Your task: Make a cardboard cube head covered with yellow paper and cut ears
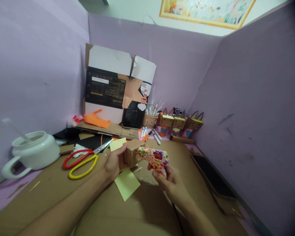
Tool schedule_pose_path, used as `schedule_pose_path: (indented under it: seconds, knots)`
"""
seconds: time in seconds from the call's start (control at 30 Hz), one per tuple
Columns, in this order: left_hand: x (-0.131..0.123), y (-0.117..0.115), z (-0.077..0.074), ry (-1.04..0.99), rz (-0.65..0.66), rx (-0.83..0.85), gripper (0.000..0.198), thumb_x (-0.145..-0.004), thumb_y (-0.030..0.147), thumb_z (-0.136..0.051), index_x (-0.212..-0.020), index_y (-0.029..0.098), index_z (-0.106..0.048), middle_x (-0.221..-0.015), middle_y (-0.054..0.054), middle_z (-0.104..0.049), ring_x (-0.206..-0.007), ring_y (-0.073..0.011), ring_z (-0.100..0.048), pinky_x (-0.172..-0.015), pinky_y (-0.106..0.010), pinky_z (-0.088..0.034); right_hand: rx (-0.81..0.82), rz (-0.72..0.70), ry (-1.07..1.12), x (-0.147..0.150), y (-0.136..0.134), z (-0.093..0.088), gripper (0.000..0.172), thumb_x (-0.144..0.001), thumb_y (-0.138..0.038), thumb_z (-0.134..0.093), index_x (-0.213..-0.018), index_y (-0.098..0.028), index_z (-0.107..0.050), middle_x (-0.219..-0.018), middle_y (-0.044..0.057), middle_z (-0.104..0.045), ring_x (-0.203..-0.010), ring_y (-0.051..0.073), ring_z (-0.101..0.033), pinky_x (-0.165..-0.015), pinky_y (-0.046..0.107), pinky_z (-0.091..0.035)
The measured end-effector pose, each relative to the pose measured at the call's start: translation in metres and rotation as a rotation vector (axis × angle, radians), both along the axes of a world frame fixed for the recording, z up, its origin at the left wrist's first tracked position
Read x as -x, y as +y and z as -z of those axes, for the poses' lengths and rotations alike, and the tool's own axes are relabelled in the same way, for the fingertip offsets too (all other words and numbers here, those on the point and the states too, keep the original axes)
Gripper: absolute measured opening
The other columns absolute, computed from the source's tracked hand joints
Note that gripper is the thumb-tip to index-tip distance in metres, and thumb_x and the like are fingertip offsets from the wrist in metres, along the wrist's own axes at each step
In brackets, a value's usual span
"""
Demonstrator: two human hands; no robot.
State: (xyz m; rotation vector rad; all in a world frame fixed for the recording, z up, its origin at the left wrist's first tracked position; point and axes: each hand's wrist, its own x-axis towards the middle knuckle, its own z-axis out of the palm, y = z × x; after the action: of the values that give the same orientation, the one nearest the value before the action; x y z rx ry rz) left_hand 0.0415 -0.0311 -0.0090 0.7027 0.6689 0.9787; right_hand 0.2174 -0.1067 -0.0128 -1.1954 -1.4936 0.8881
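Observation:
My left hand (pixel 115 161) is closed on a small brown cardboard box (pixel 133 152), holding it just above the cardboard-covered table (pixel 64 196). My right hand (pixel 170 182) grips a floral-patterned glue gun (pixel 154 158) whose tip points left and touches the box. A cord runs down from the gun along my right wrist. A pale yellow paper square (pixel 127 183) lies under my hands, and another yellow piece (pixel 117 143) sits just behind my left thumb.
Red and yellow-handled scissors (pixel 85 159) lie to the left, beside a white pot (pixel 31 152). At the back stand an opened carton (pixel 113 87), a basket of markers (pixel 150 119), loose markers (pixel 156 136) and small cardboard figures (pixel 179 122). A dark phone (pixel 212 177) lies at the right wall.

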Motion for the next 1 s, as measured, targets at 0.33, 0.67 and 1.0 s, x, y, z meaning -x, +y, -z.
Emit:
schedule_pose_path:
  seconds: [0.33,0.67,1.0]
  knots:
    - [0.002,0.002,0.002,-0.003,0.009,-0.011,0.037,-0.084,0.034,-0.045,-0.114,0.015,-0.056,-0.095,-0.01,-0.069,-0.084,-0.025,-0.065,-0.073,-0.039,-0.052,0.011,0.019,0.03,0.0,0.002,0.0,0.028,-0.073,-0.042,-0.057,-0.08,-0.015,-0.059,-0.056,-0.005,-0.041,-0.043,0.007,-0.029,-0.04,0.02,-0.024]
    - [0.001,0.001,-0.001,-0.054,0.023,0.028,0.038,-0.085,0.036,-0.044,-0.116,0.017,-0.055,-0.098,-0.012,-0.068,-0.085,-0.0255,-0.065,-0.065,-0.038,-0.055,0.007,0.042,0.038,-0.004,0.004,-0.001,0.029,-0.072,-0.043,-0.057,-0.078,-0.015,-0.058,-0.054,-0.006,-0.038,-0.042,0.006,-0.028,-0.039,0.02,-0.023]
    - [0.001,0.0,-0.005,-0.015,-0.006,0.007,0.039,-0.086,0.035,-0.042,-0.117,0.015,-0.053,-0.102,-0.013,-0.066,-0.088,-0.026,-0.064,-0.065,-0.037,-0.055,-0.006,0.088,0.026,-0.01,0.007,0.004,0.026,-0.075,-0.041,-0.055,-0.08,-0.015,-0.057,-0.055,-0.005,-0.041,-0.042,0.007,-0.031,-0.04,0.021,-0.027]
